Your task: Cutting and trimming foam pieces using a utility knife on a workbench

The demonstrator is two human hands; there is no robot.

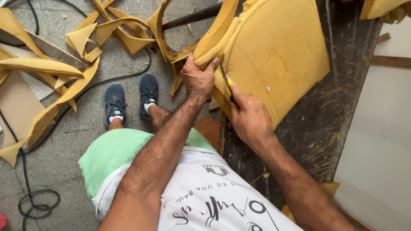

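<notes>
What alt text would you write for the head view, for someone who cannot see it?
Seen from above, a person's left hand pulls a strip away from a yellow foam pad on a dark workbench, while the right hand holds a yellow-handled knife at the cut. Foam offcuts and a black cable lie on the floor by their shoes.

Both bare forearms are extended forward and slightly towards each other from the lower edge of the head view. The left hand (200, 77) is held with its back upward, the wrist nearly straight, and the fingers are curled down and closed in a firm grasp, the thumb being pressed in at the right side. The right hand (249, 117) is positioned just beside and a little nearer to the body, knuckles upward, the fingers being wrapped tightly in a fist-like grip. The two hands are kept close together without touching.
</notes>
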